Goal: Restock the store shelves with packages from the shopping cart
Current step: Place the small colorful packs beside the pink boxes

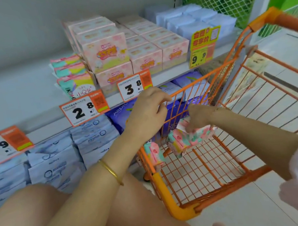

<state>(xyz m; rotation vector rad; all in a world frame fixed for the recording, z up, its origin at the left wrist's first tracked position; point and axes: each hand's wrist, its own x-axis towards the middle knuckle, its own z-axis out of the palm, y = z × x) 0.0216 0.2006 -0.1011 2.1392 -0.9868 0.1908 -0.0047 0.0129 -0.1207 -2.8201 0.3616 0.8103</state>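
Pinching a soft pink-and-teal package (190,137) low inside the orange wire cart (171,200) with the right hand (199,116); hooking the left hand (148,111), fingers curled, over the cart's front rim; facing bare shelf board (10,88) left of the teal packs (72,73).

Orange cart (164,189): coated metal wire. Its packs (178,143): glossy plastic wrap. Gold bracelet (112,171): shiny metal. Pink boxes (107,52), 12 o'clock: matt card.
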